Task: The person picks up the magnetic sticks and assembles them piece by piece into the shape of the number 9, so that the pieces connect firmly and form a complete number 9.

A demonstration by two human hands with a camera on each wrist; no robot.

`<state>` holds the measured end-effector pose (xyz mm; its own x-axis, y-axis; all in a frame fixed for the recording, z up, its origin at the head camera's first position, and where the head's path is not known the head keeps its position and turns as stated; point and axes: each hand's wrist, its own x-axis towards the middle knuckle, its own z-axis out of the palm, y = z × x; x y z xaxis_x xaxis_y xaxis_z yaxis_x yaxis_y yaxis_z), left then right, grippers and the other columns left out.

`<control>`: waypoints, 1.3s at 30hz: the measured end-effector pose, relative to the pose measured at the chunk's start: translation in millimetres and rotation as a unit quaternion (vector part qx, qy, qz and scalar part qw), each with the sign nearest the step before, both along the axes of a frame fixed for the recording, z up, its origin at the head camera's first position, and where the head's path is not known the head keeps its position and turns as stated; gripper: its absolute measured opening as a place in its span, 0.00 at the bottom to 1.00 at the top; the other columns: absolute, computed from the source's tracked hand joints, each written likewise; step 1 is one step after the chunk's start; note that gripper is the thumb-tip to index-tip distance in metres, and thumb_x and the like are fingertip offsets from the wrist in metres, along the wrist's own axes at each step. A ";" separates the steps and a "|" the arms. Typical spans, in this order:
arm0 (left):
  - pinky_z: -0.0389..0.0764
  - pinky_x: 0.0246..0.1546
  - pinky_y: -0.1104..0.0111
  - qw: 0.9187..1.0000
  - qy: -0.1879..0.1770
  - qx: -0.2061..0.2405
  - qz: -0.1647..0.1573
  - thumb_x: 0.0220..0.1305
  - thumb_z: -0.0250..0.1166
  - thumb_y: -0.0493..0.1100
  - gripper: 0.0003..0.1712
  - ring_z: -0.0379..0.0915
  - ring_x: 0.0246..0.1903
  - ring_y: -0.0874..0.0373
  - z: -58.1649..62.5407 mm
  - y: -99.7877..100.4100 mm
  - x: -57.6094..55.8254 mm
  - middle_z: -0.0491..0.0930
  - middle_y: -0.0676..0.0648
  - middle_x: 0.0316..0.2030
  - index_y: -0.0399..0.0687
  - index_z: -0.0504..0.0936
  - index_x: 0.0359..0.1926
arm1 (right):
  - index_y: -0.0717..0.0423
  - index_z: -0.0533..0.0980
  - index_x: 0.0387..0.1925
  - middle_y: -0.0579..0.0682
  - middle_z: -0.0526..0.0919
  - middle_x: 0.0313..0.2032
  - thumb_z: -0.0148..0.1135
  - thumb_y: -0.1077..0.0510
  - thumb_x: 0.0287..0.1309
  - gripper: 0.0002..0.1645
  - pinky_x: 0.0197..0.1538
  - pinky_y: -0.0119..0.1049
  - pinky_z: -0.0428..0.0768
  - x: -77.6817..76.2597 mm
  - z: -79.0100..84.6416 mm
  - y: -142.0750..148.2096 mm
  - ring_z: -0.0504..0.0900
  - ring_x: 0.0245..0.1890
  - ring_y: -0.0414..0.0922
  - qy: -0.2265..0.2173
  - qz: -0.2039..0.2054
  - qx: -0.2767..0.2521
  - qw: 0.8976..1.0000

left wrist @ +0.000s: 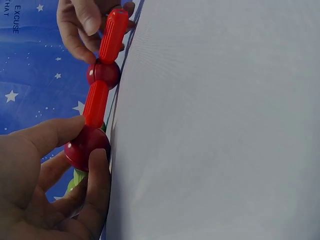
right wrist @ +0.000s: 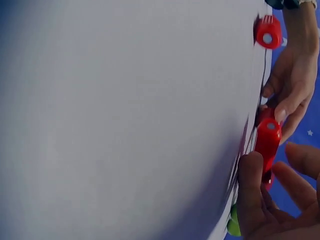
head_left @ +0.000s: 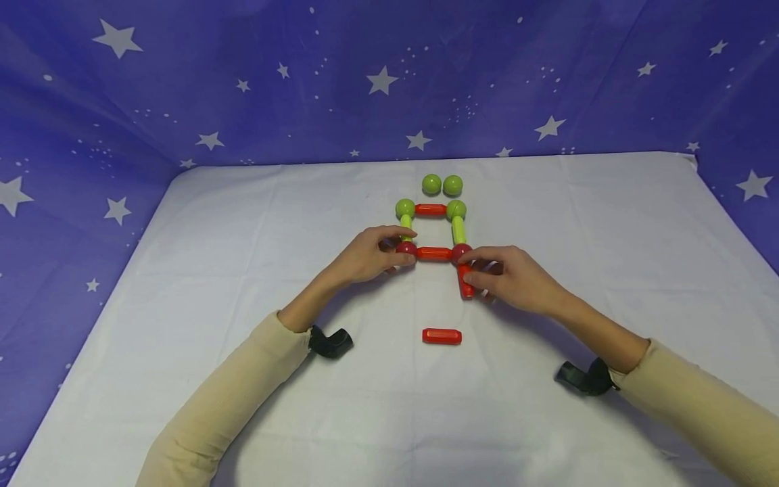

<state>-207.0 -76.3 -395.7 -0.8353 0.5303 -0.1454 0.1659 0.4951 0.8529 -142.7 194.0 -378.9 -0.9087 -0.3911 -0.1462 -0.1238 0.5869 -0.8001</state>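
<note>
A small frame of balls and rods lies on the white cloth, with two green balls (head_left: 405, 208) at its far corners and two red balls at its near ones. My left hand (head_left: 368, 257) holds the left red ball (left wrist: 85, 150) between curled fingers and thumb. From the right red ball (head_left: 460, 253) a red rod (head_left: 466, 289) points toward me. My right hand (head_left: 517, 281) grips this rod near the ball, a fingertip close to or on the ball. Another red rod (head_left: 434, 253) joins both red balls. Green rods (head_left: 458, 230) form the sides.
Two loose green balls (head_left: 431, 184) lie just beyond the frame. Nearer to me, a single red rod (head_left: 442, 336) lies sideways on the white cloth (head_left: 292, 419). A blue star-patterned cloth (head_left: 341, 115) rises behind and at the sides. Dark wrist devices (head_left: 331, 343) sit at both cuffs.
</note>
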 end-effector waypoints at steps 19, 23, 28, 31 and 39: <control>0.81 0.34 0.65 1.000 -0.013 -0.002 0.005 0.63 0.69 0.44 0.24 0.79 0.33 0.54 1.1 -0.7 0.2 0.79 0.46 0.43 0.46 0.79 0.59 | 0.64 0.77 0.56 0.63 0.79 0.51 0.65 0.62 0.61 0.22 0.54 0.52 0.75 -98.9 14.4 -15.5 0.81 0.49 0.57 0.187 -0.118 0.028 0.975; 0.81 0.34 0.65 1.000 -0.014 -0.001 0.007 0.63 0.69 0.44 0.23 0.79 0.32 0.54 0.6 -1.2 0.7 0.80 0.46 0.42 0.47 0.80 0.59 | 0.62 0.75 0.60 0.61 0.77 0.57 0.65 0.58 0.62 0.25 0.58 0.52 0.74 -122.0 12.7 -20.9 0.77 0.55 0.57 0.148 -0.121 0.054 0.980; 0.82 0.34 0.65 1.000 -0.011 -0.002 0.004 0.64 0.69 0.44 0.22 0.79 0.32 0.54 -1.2 0.3 0.5 0.79 0.47 0.43 0.47 0.80 0.58 | 0.61 0.74 0.62 0.59 0.76 0.60 0.64 0.58 0.64 0.27 0.59 0.50 0.74 -140.0 5.6 -20.6 0.75 0.58 0.56 0.091 -0.123 0.085 0.985; 0.82 0.33 0.65 1.000 -0.009 -0.004 0.004 0.64 0.69 0.44 0.22 0.79 0.32 0.54 -1.3 0.9 0.6 0.79 0.47 0.44 0.47 0.80 0.58 | 0.62 0.74 0.63 0.60 0.76 0.59 0.62 0.59 0.65 0.26 0.59 0.49 0.74 -144.2 1.8 -20.7 0.75 0.56 0.56 0.079 -0.117 0.097 0.985; 0.82 0.34 0.66 1.000 -0.007 -0.006 0.004 0.64 0.68 0.43 0.22 0.78 0.34 0.54 0.1 -0.1 0.5 0.78 0.46 0.45 0.46 0.79 0.59 | 0.64 0.74 0.61 0.62 0.77 0.57 0.61 0.62 0.66 0.23 0.58 0.49 0.75 -145.2 1.8 -24.5 0.75 0.55 0.57 0.086 -0.113 0.109 0.984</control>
